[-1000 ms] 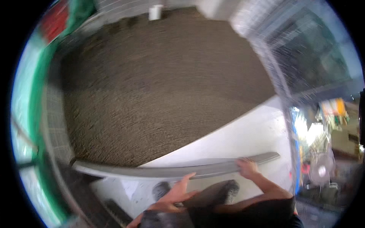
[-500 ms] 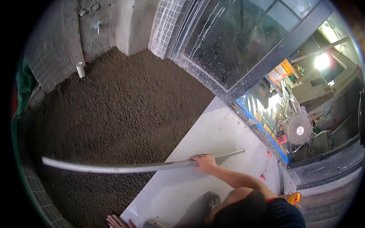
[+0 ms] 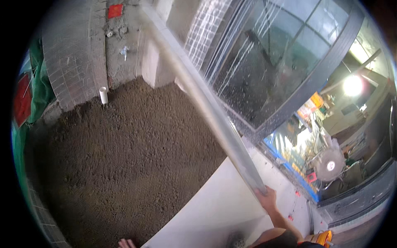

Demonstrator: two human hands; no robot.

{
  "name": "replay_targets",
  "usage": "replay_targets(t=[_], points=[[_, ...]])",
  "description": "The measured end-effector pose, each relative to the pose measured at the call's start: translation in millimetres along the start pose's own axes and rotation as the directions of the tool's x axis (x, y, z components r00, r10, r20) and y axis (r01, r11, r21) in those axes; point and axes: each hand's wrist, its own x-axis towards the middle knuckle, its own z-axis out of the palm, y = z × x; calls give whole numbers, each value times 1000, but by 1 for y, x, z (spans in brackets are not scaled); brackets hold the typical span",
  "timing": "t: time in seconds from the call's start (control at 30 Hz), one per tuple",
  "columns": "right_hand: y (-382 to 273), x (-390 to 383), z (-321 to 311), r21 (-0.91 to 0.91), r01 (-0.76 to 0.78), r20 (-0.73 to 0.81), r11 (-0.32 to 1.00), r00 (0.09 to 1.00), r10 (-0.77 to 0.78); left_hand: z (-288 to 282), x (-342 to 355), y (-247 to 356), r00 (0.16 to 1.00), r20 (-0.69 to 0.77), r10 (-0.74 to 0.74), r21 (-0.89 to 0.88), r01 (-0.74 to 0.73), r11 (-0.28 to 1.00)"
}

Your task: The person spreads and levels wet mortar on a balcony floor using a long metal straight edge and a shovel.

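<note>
My right hand (image 3: 268, 196) grips the near end of a long grey metal straightedge (image 3: 206, 103), which is raised and slants up and away toward the far wall. It hangs above the rough brown mortar bed (image 3: 124, 165) and the white floor tile (image 3: 215, 206). Only the fingertips of my left hand (image 3: 125, 243) show at the bottom edge, spread, near the corner of the tile and holding nothing.
A short white pipe stub (image 3: 103, 95) stands in the mortar at the far wall of grey tiles (image 3: 70, 70). A glass door with a dark frame (image 3: 289, 82) runs along the right. Green sheeting (image 3: 37, 87) hangs at the left. A fan (image 3: 328, 165) stands beyond the glass.
The straightedge lay level across the mortar and tile edge; now my right hand has swung it up so that it points at the far wall. My left hand has left it.
</note>
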Motion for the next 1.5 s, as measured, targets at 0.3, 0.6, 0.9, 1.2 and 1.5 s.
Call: replay_targets(t=[0.3, 0.6, 0.9, 1.2, 1.5], points=[[36, -10, -70, 307, 16, -418, 952, 900, 120, -20, 61, 18, 933, -339, 123, -75, -157, 985], [136, -16, -126, 428, 2, -675, 904, 665, 318, 50, 39, 158, 404, 268, 874, -440, -756, 484], [194, -35, -165, 364, 62, -761, 929, 595, 258, 6, 98, 163, 778, -67, 625, -194, -624, 757], [235, -8, -129, 454, -288, -411, 843, 772, 485, -36, 87, 169, 813, -66, 579, -61, -582, 811], [330, -64, -60, 550, -522, 11, 652, 785, 620, -54, 92, 188, 911, -34, 411, -255, -406, 878]])
